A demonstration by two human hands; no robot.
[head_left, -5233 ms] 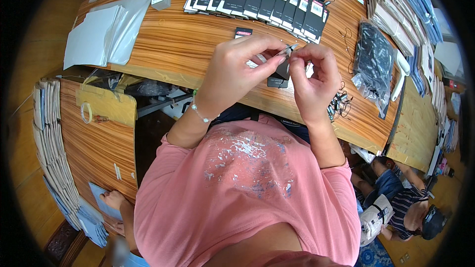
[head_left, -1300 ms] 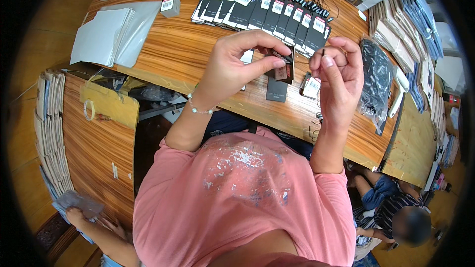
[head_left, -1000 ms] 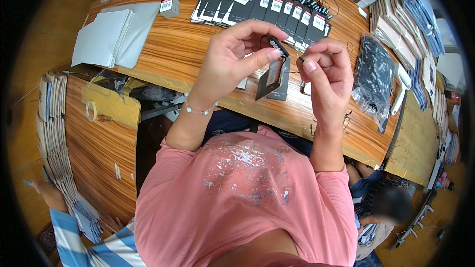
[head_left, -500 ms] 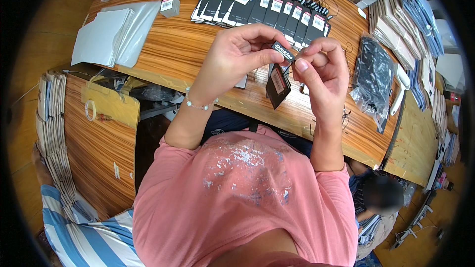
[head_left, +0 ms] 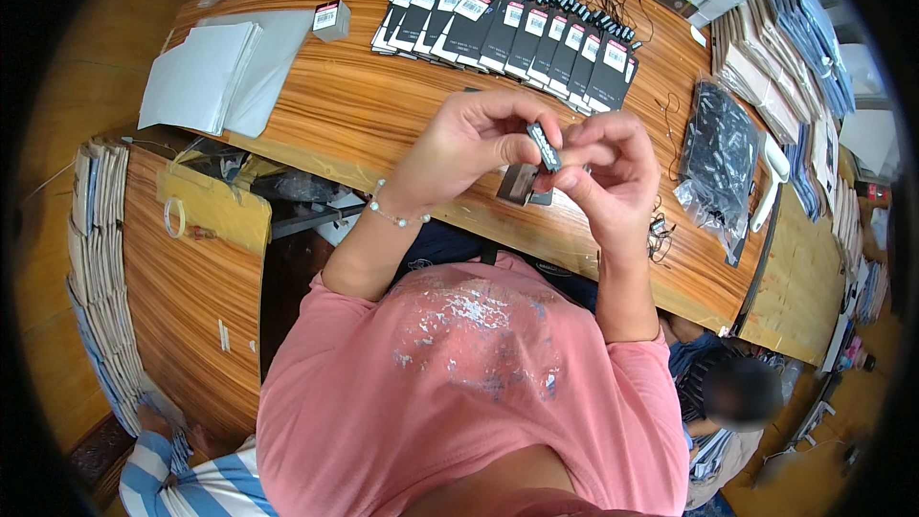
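My left hand, with a beaded bracelet at the wrist, pinches a small black plastic string tag with pale lettering between thumb and forefinger. Close against its right side is my right hand, thumb and fingers drawn together; what they grip is hidden. Under the two hands a dark hang tag shows partly, tilted, its upper part covered by fingers. Beyond them, black hang tags with white stickers lie fanned in an overlapping row, their small black string tags and cords trailing to the far side.
Left on the wooden table are white sheets and a small stickered block. At right lie a bag of black string tags, a white handheld tool and stacked packaged garments. Another person sits at lower right.
Both hands have come lower and nearer to me with the string tag, which has turned steeper. The hanging card has swung left and flatter, and the right fingers have closed in on the string tag.
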